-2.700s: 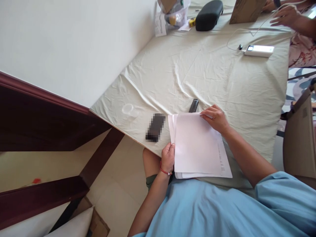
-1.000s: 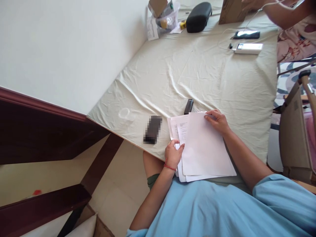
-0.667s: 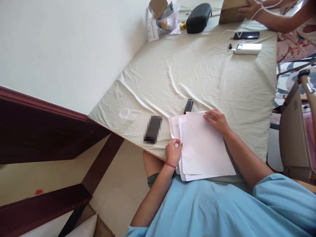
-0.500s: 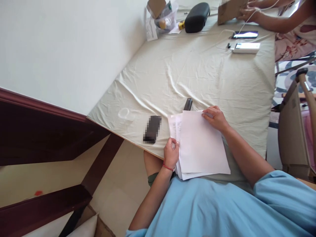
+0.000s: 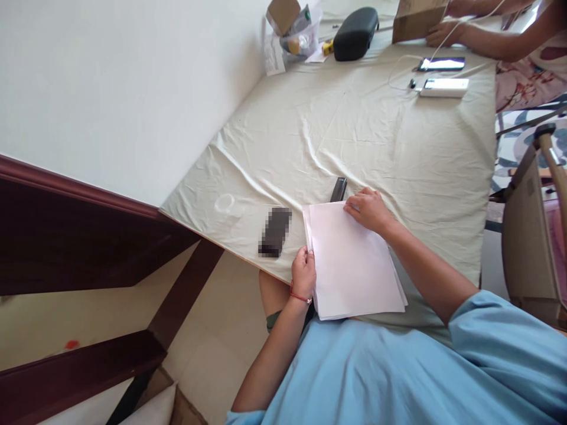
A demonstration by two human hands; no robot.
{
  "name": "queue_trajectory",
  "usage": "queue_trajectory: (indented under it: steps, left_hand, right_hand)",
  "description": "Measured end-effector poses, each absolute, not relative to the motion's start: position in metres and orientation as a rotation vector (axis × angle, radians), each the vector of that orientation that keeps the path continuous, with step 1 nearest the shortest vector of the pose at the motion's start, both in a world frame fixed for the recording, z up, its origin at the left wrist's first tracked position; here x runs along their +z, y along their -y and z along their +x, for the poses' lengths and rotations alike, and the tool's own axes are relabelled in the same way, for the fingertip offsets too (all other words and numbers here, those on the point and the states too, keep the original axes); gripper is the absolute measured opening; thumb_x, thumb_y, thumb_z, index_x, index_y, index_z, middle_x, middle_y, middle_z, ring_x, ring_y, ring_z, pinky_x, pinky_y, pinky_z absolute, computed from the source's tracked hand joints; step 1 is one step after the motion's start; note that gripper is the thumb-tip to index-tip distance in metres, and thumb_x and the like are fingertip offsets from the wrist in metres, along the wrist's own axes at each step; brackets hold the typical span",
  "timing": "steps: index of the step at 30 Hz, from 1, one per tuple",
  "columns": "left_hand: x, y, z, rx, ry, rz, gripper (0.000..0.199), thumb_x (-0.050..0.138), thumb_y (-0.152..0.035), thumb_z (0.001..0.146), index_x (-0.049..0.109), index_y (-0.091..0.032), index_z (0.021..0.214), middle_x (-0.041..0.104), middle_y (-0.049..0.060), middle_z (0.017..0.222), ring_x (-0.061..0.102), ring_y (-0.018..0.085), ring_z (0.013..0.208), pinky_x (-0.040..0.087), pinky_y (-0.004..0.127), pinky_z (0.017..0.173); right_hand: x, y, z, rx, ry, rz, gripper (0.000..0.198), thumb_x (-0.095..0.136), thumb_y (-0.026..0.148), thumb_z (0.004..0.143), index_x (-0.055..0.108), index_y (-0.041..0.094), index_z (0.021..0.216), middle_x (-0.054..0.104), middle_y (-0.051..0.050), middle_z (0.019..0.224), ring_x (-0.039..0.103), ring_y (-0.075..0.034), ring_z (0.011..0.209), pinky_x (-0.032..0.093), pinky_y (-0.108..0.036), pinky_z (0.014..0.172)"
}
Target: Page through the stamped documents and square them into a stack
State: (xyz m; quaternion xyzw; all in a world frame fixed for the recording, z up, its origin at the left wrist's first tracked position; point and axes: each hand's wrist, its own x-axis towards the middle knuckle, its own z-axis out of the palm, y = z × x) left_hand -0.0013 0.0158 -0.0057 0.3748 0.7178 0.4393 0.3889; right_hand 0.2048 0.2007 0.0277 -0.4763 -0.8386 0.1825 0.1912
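White paper, a squared-up stack of sheets (image 5: 352, 262), lies at the near edge of the desk (image 5: 398, 153), its lower end overhanging toward the person's lap. The left hand (image 5: 303, 273) clasps the stack's left edge, fingers curled around it; the right hand (image 5: 369, 209) presses fingertips down on the far right corner, not gripping, only pinning. A small black stapler-like object (image 5: 338, 189) sits just beyond the stack's far edge, and a dark phone (image 5: 274, 231) lies near the desk's left edge. As I judge it, the wrinkled cloth (image 5: 283, 147) is the risk: a push could drag the fabric, fan the sheets apart, or tip the overhanging end off the edge. A nudge forward could also knock the black object. At the far corner another person's hand (image 5: 443, 32) holds a cardboard box (image 5: 416, 12).
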Motion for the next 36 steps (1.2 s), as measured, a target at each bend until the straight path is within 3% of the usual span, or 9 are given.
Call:
queue_trajectory:
  steps: [4, 8, 10, 13, 18, 23, 27, 31, 36]
  left_hand:
    - [-0.001, -0.018, 0.002, 1.112, -1.869, 1.025, 0.039, 0.042, -0.056, 0.104, 0.058, -0.023, 0.090, 0.067, 0.002, 0.086, 0.062, 0.018, 0.082, 0.051, 0.028, 0.078]
    - [0.009, -0.014, 0.007, 1.025, -1.939, 1.155, 0.030, 0.050, -0.050, 0.101, 0.053, -0.025, 0.085, 0.062, 0.000, 0.080, 0.059, 0.018, 0.078, 0.049, 0.028, 0.077]
    - [0.013, -0.005, 0.011, 1.044, -1.917, 1.223, 0.026, 0.047, -0.046, 0.104, 0.053, -0.025, 0.089, 0.064, 0.001, 0.083, 0.061, 0.019, 0.080, 0.050, 0.029, 0.080]
    - [0.011, 0.016, 0.019, 1.019, -1.857, 1.258, 0.023, 0.047, -0.045, 0.106, 0.055, -0.025, 0.098, 0.071, 0.006, 0.091, 0.067, 0.021, 0.087, 0.054, 0.033, 0.085]
    - [0.006, 0.042, 0.029, 0.973, -1.724, 1.178, 0.031, 0.055, -0.050, 0.104, 0.059, -0.021, 0.115, 0.077, 0.013, 0.111, 0.073, 0.026, 0.107, 0.057, 0.040, 0.100]
    - [0.025, 0.031, 0.015, 1.180, -1.614, 1.041, 0.046, 0.053, -0.059, 0.105, 0.065, -0.021, 0.129, 0.075, 0.012, 0.134, 0.069, 0.025, 0.129, 0.052, 0.038, 0.116]
    - [0.038, 0.015, 0.003, 1.361, -1.505, 0.815, 0.056, 0.068, -0.065, 0.095, 0.067, -0.025, 0.135, 0.076, 0.009, 0.138, 0.069, 0.026, 0.133, 0.056, 0.038, 0.114]
    - [0.033, 0.004, 0.006, 1.393, -1.432, 0.680, 0.066, 0.079, -0.072, 0.082, 0.074, -0.025, 0.129, 0.082, 0.009, 0.123, 0.075, 0.028, 0.121, 0.063, 0.040, 0.104]
    - [0.034, -0.007, -0.004, 1.221, -1.381, 0.762, 0.064, 0.093, -0.062, 0.069, 0.081, -0.016, 0.111, 0.085, 0.012, 0.107, 0.078, 0.029, 0.105, 0.065, 0.046, 0.099]
  right_hand:
    - [0.025, -0.200, 0.200, 0.520, 2.347, -1.270, 0.022, 0.060, 0.031, 0.099, 0.077, 0.021, 0.088, 0.080, -0.013, 0.097, 0.063, -0.037, 0.111, 0.044, -0.052, 0.094]
    - [0.026, -0.195, 0.200, 0.466, 2.283, -1.228, 0.027, 0.057, 0.031, 0.101, 0.077, 0.020, 0.116, 0.078, -0.015, 0.121, 0.058, -0.040, 0.126, 0.044, -0.055, 0.103]
    - [0.029, -0.192, 0.204, 0.439, 2.293, -1.197, 0.034, 0.054, 0.032, 0.104, 0.074, 0.019, 0.127, 0.074, -0.017, 0.132, 0.054, -0.040, 0.135, 0.041, -0.057, 0.109]
    - [0.035, -0.189, 0.211, 0.463, 2.403, -1.123, 0.035, 0.046, 0.036, 0.109, 0.077, 0.020, 0.117, 0.077, -0.016, 0.119, 0.055, -0.038, 0.135, 0.038, -0.057, 0.113]
    - [0.045, -0.190, 0.217, 0.574, 2.407, -0.990, 0.040, 0.041, 0.037, 0.110, 0.077, 0.020, 0.101, 0.075, -0.014, 0.102, 0.063, -0.033, 0.112, 0.046, -0.051, 0.105]
    - [0.058, -0.195, 0.232, 0.528, 2.053, -1.085, 0.044, 0.059, 0.047, 0.102, 0.069, 0.021, 0.135, 0.068, -0.016, 0.135, 0.055, -0.037, 0.134, 0.042, -0.056, 0.118]
    - [0.051, -0.183, 0.255, 1.136, 1.719, -1.090, 0.078, 0.080, 0.063, 0.086, 0.057, 0.027, 0.150, 0.070, -0.014, 0.138, 0.063, -0.038, 0.132, 0.054, -0.057, 0.110]
    - [0.030, -0.153, 0.263, 1.971, 1.377, -0.919, 0.062, 0.092, 0.060, 0.074, 0.076, 0.024, 0.122, 0.081, -0.010, 0.108, 0.078, -0.033, 0.102, 0.067, -0.050, 0.088]
    - [0.048, -0.132, 0.258, 1.967, 1.254, -0.934, 0.050, 0.098, 0.044, 0.069, 0.081, 0.021, 0.110, 0.082, -0.010, 0.114, 0.078, -0.031, 0.103, 0.068, -0.047, 0.089]
